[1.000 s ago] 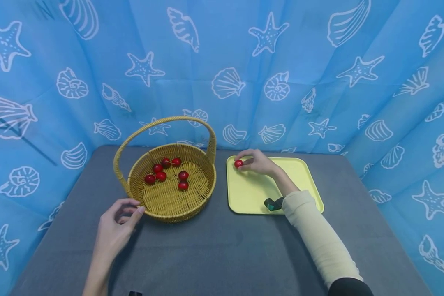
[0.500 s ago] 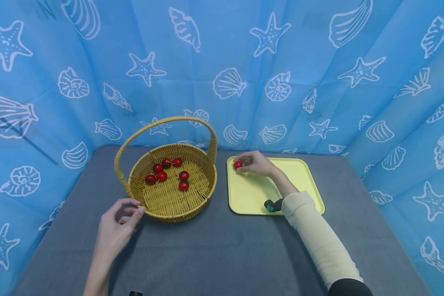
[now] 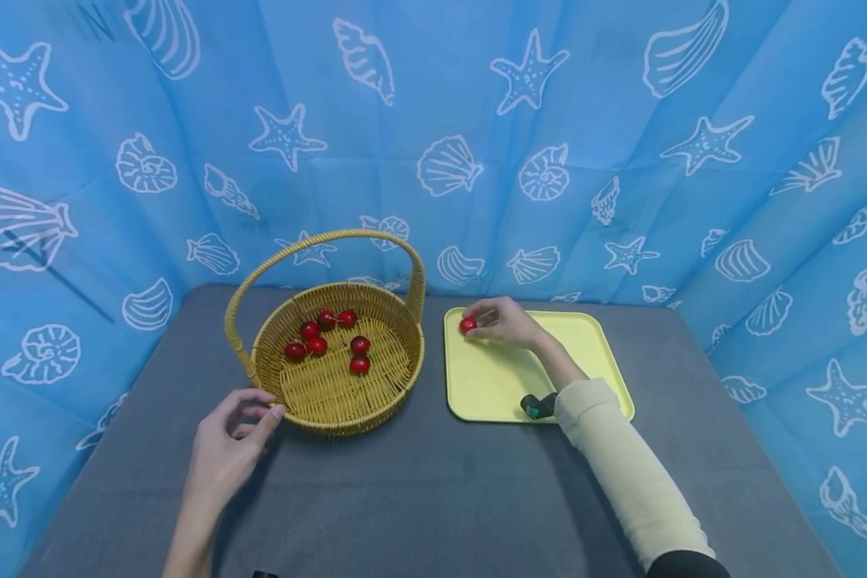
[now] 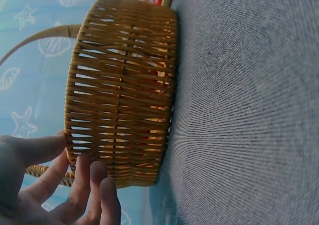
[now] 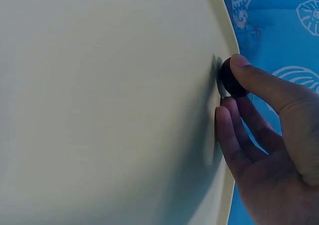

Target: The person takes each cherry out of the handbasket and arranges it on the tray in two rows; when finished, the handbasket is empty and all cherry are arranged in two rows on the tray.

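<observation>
A round wicker basket (image 3: pixel 339 417) with a tall arched handle stands on the left of the table in the head view. Several red cherries (image 3: pixel 316 346) lie inside it. My left hand (image 3: pixel 227 441) pinches the basket's near-left rim, thumb and fingers on either side of it, as the left wrist view also shows. At the far left corner of the yellow tray (image 3: pixel 484 393), my right hand (image 3: pixel 509 323) holds a cherry (image 3: pixel 467 325) between thumb and fingers. In the right wrist view this cherry (image 5: pixel 232 79) looks dark and sits close to the tray surface.
A grey cloth (image 3: pixel 433 498) covers the table. Behind it hangs a blue curtain (image 3: pixel 376 185) printed with shells and starfish. The basket's handle (image 3: pixel 321 237) rises well above its rim. A small dark device (image 3: pixel 538 406) is at the right wrist, over the tray's near edge.
My right hand stays at the tray's far left corner with the cherry, shifting only very slightly. The left hand and the basket hold their places.
</observation>
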Tool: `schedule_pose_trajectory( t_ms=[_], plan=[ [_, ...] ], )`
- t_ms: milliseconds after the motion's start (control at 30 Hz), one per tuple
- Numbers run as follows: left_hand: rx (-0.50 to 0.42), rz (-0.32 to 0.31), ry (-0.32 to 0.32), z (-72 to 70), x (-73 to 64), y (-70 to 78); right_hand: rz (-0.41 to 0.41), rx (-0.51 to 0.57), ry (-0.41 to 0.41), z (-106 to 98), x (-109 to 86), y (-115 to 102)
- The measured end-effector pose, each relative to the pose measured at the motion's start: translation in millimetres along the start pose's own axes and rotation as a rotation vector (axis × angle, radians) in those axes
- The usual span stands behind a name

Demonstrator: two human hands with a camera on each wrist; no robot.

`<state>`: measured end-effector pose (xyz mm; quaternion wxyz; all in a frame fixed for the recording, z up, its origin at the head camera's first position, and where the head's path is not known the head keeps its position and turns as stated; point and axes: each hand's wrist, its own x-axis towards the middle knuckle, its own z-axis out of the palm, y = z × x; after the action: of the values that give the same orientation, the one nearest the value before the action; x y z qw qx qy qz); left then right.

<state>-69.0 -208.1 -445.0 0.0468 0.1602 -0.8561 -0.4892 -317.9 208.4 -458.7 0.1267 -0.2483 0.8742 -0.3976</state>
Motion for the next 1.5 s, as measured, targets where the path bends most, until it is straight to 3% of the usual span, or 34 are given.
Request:
schedule_pose_trajectory(
  t_ms=[500, 767, 1200, 1500],
  plan=[
    [0.008, -0.006, 0.015, 1.1, -0.5, 2.7, -0.039, -0.019, 0.012, -18.1, -8.6, -14.0],
    [-0.002, -0.003, 0.014, 0.4, -0.4, 1.3, -0.087, 0.066, 0.008, -18.9, -8.0, -50.9],
    [0.0, -0.029, 0.001, 0.8, 0.6, 1.0, -0.19, 0.208, -0.019, -3.2, -14.6, -107.0],
    [-0.006, -0.025, -0.018, -0.4, 1.7, -0.7, -0.347, 0.228, -0.098, 18.2, -7.2, -135.1]
  ],
)
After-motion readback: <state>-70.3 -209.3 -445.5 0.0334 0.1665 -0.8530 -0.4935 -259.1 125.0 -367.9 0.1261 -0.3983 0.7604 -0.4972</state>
